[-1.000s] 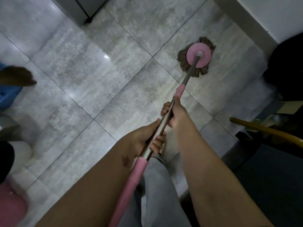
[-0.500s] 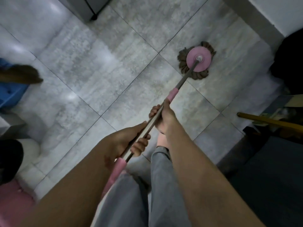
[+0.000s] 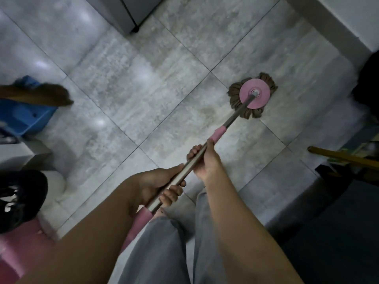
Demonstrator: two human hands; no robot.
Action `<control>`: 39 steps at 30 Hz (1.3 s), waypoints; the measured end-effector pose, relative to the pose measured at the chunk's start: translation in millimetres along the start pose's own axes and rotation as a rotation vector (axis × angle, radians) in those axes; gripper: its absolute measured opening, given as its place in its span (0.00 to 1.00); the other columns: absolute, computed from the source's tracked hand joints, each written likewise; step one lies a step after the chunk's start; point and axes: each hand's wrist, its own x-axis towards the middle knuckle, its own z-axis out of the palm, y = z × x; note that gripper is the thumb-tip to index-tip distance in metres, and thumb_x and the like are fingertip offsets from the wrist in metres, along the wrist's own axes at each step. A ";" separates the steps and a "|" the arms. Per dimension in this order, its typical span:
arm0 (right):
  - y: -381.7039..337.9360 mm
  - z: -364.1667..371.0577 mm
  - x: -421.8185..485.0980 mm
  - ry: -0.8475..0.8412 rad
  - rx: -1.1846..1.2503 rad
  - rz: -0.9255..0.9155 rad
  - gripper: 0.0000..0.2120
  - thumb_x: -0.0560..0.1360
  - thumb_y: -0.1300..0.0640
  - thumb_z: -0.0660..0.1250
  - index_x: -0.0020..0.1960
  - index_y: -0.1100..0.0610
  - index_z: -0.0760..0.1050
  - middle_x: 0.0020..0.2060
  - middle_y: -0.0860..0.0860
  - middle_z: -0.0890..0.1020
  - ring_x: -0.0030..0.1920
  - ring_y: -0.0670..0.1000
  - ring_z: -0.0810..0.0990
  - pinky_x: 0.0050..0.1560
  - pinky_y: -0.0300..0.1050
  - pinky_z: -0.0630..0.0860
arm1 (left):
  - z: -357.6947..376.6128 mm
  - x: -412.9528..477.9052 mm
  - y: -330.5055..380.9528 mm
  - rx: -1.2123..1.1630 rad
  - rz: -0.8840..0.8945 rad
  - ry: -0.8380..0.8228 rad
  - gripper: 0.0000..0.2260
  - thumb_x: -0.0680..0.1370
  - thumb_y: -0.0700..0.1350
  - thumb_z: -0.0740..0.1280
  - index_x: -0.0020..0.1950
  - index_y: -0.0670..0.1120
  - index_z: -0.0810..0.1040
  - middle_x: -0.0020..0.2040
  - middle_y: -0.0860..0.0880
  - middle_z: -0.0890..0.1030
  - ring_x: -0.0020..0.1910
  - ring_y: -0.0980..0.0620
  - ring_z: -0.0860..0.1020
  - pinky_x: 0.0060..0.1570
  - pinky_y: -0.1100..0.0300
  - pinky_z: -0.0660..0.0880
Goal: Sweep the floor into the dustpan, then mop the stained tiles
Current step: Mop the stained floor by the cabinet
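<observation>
Mopping: you gripped the mop pole [image 3: 190, 160], right hand [image 3: 207, 158] ahead, left hand [image 3: 158, 185] behind, both closed.
Mop head [image 3: 253, 95]: sat on grey tiles [image 3: 133, 78] beside a stain [image 3: 207, 111].
Handling: pole stiff, probably light; fringe soft.

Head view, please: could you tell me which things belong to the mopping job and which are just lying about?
In use: mop, left hand, right hand, tiles, faint stain.

Lying about: blue bin, brown brush, yellow stick, pink tub.
</observation>
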 end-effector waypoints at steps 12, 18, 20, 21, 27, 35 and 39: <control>-200.9 -35.5 27.8 0.168 -0.117 -0.224 0.19 0.81 0.44 0.58 0.38 0.56 0.64 0.22 0.49 0.67 0.19 0.47 0.67 0.22 0.35 0.69 | 148.3 82.7 110.4 0.051 0.168 -0.053 0.21 0.81 0.60 0.59 0.41 0.43 0.73 0.25 0.50 0.72 0.19 0.56 0.70 0.18 0.69 0.68; -117.4 -18.4 17.1 0.054 -0.032 -0.145 0.14 0.81 0.47 0.61 0.46 0.59 0.69 0.25 0.52 0.72 0.26 0.50 0.72 0.34 0.44 0.80 | 63.4 35.6 63.5 0.117 0.119 -0.045 0.22 0.80 0.61 0.59 0.42 0.43 0.75 0.29 0.48 0.74 0.27 0.51 0.75 0.28 0.62 0.76; -76.3 -12.6 9.1 0.025 -0.056 -0.074 0.13 0.80 0.50 0.64 0.43 0.59 0.69 0.26 0.53 0.75 0.29 0.50 0.75 0.37 0.45 0.81 | 33.7 15.8 40.0 0.135 0.074 0.003 0.22 0.79 0.62 0.59 0.41 0.44 0.73 0.28 0.49 0.73 0.27 0.50 0.75 0.28 0.62 0.75; -54.9 -9.9 4.3 0.010 -0.056 -0.044 0.12 0.80 0.52 0.65 0.43 0.59 0.69 0.27 0.53 0.76 0.30 0.50 0.76 0.37 0.45 0.82 | 20.6 6.5 27.8 0.135 0.053 0.034 0.21 0.79 0.62 0.60 0.40 0.44 0.73 0.27 0.49 0.72 0.26 0.51 0.74 0.27 0.63 0.74; 43.7 -6.2 -23.9 -0.042 -0.049 0.093 0.08 0.79 0.55 0.67 0.49 0.60 0.71 0.31 0.54 0.80 0.33 0.52 0.81 0.39 0.47 0.82 | -33.3 -28.8 -32.0 0.137 -0.039 0.155 0.22 0.77 0.62 0.64 0.40 0.44 0.75 0.28 0.49 0.71 0.24 0.53 0.72 0.24 0.65 0.70; -8.5 -20.9 -3.8 0.131 -0.074 -0.045 0.12 0.78 0.53 0.67 0.41 0.58 0.69 0.26 0.50 0.73 0.25 0.49 0.73 0.29 0.42 0.75 | 12.8 16.5 -12.4 0.051 -0.002 0.002 0.19 0.78 0.63 0.62 0.39 0.47 0.71 0.27 0.52 0.68 0.21 0.56 0.65 0.18 0.68 0.62; -96.4 -25.2 11.8 0.259 -0.056 -0.180 0.16 0.79 0.52 0.66 0.35 0.56 0.68 0.22 0.49 0.70 0.20 0.47 0.68 0.22 0.36 0.69 | 82.1 54.8 37.6 0.091 0.134 -0.062 0.20 0.80 0.61 0.60 0.39 0.46 0.70 0.27 0.51 0.70 0.22 0.55 0.69 0.21 0.66 0.68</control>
